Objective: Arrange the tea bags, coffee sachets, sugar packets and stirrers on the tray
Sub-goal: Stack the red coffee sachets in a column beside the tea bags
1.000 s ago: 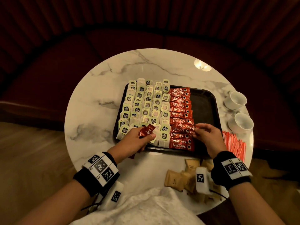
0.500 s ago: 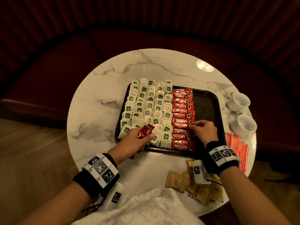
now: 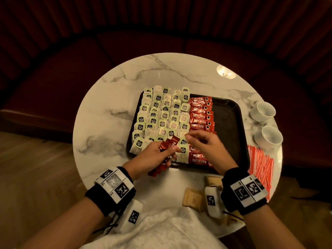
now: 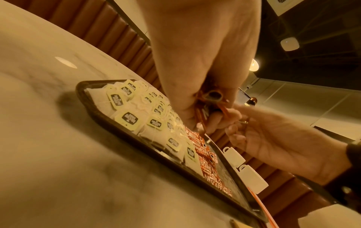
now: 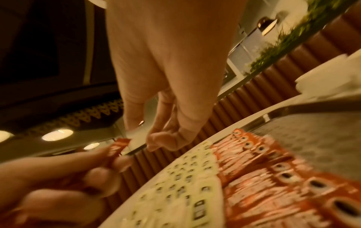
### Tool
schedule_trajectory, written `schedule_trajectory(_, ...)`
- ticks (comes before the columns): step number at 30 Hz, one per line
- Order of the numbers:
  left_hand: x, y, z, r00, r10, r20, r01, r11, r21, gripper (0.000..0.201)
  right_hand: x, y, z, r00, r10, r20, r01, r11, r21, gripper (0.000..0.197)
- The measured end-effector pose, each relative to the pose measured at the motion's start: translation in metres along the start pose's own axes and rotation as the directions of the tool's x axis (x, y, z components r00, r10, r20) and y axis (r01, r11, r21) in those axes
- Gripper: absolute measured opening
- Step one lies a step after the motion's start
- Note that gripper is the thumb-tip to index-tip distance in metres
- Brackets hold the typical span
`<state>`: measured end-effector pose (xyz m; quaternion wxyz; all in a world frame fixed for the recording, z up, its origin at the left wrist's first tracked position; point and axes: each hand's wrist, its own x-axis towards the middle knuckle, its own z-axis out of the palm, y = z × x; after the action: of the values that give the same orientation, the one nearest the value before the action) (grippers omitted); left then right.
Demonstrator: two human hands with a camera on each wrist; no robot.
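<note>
A black tray (image 3: 228, 123) lies on the round marble table (image 3: 107, 105). Rows of green-tagged tea bags (image 3: 161, 115) fill its left half. A column of red coffee sachets (image 3: 200, 116) runs down the middle, and the right part is bare. My left hand (image 3: 161, 151) grips a fanned bundle of red coffee sachets (image 3: 169, 145) over the tray's near edge; the bundle (image 4: 203, 114) also shows in the left wrist view. My right hand (image 3: 190, 141) hovers just right of the bundle. Its fingers (image 5: 162, 141) are loosely curled and hold nothing.
Brown sugar packets (image 3: 192, 196) lie on the table in front of the tray. Red-striped stirrers (image 3: 260, 166) are piled at the right edge. Two white cups (image 3: 263, 111) (image 3: 269, 137) stand beyond them. A white cloth (image 3: 161, 229) covers the near edge.
My right hand has left the sachet column and moved left and up to the bundle. My left hand has kept hold of the sachets, which are now fanned a little higher.
</note>
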<state>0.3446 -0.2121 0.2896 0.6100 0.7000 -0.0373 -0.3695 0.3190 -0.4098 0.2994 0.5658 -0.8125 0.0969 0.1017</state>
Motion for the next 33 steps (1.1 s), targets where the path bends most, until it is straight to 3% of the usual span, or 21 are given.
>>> schedule_trajectory(2, -0.003, 0.003, 0.003, 0.999, 0.005, 0.044, -0.007, 0.999, 0.045, 0.019, -0.004, -0.007, 0.012, 0.994, -0.031, 0.108, 0.025, 0.998, 0.053, 0.015)
schedule_trajectory(4, -0.004, 0.005, 0.004, 0.998, 0.019, 0.065, -0.021, 0.999, 0.043, 0.016, -0.006, -0.008, 0.017, 0.991, -0.045, 0.125, 0.031, 0.993, 0.114, 0.013)
schedule_trajectory(8, -0.01, 0.009, 0.001, 0.999, 0.014, 0.05, -0.013, 1.0, -0.021, 0.021, -0.007, -0.001, 0.012, 1.0, -0.024, 0.016, 0.019, 0.963, 0.271, 0.012)
schedule_trajectory(12, -0.011, 0.012, 0.001, 0.996, 0.067, 0.055, -0.06, 0.993, -0.106, 0.007, -0.009, 0.005, 0.008, 0.996, 0.092, 0.007, -0.084, 0.881, 0.466, 0.012)
schedule_trajectory(15, -0.011, 0.012, 0.004, 0.996, 0.08, 0.045, -0.074, 0.988, -0.139, 0.019, -0.01, 0.005, 0.005, 0.989, 0.145, -0.014, -0.11, 0.804, 0.584, 0.016)
schedule_trajectory(18, -0.009, 0.01, 0.006, 0.993, 0.116, -0.01, -0.116, 0.979, -0.166, 0.021, -0.016, 0.004, 0.008, 0.993, 0.117, 0.029, -0.112, 0.803, 0.586, 0.031)
schedule_trajectory(23, -0.003, 0.007, 0.012, 0.992, 0.124, 0.013, -0.119, 0.972, -0.203, 0.028, -0.023, 0.002, 0.024, 0.995, 0.084, 0.062, -0.104, 0.772, 0.627, 0.031)
schedule_trajectory(27, 0.003, 0.004, 0.006, 0.983, 0.114, -0.143, -0.123, 0.991, -0.055, 0.027, -0.02, 0.01, 0.018, 0.999, 0.051, 0.013, -0.051, 0.904, 0.425, 0.024)
schedule_trajectory(31, 0.005, 0.003, 0.002, 0.971, 0.156, -0.181, -0.167, 0.985, -0.048, 0.031, -0.026, 0.012, 0.016, 0.98, 0.01, 0.197, -0.012, 1.0, 0.009, 0.03)
schedule_trajectory(33, 0.003, 0.004, 0.004, 0.975, 0.156, -0.159, -0.16, 0.987, -0.011, 0.025, -0.027, 0.01, 0.018, 0.961, 0.028, 0.275, -0.03, 1.0, 0.002, 0.027)
